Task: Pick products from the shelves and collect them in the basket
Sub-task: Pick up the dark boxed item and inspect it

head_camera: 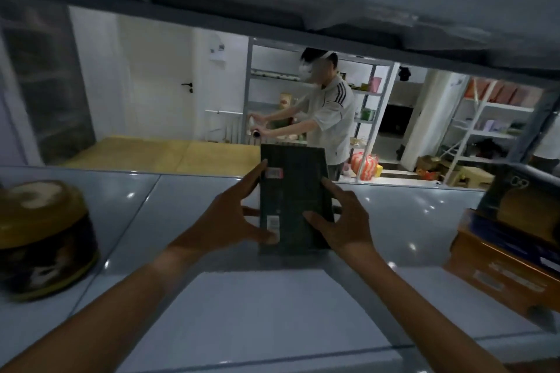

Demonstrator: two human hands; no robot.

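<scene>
Both forearms reach across the shelf; left hand and right hand clasp a dark box between them. Picking step; next, probably lift it clear toward the unseen basket.

The dark box is smeared by motion; its labels cannot be read, and its lower corners sit behind the left hand and right hand, so each grip is only partly seen. The round tin is blurred and cut by the left edge. The stacked boxes run off the right edge, print unreadable. Both forearms leave the bottom edge. The far shelves hold goods too small to name, and the other person holds something too small to tell
</scene>
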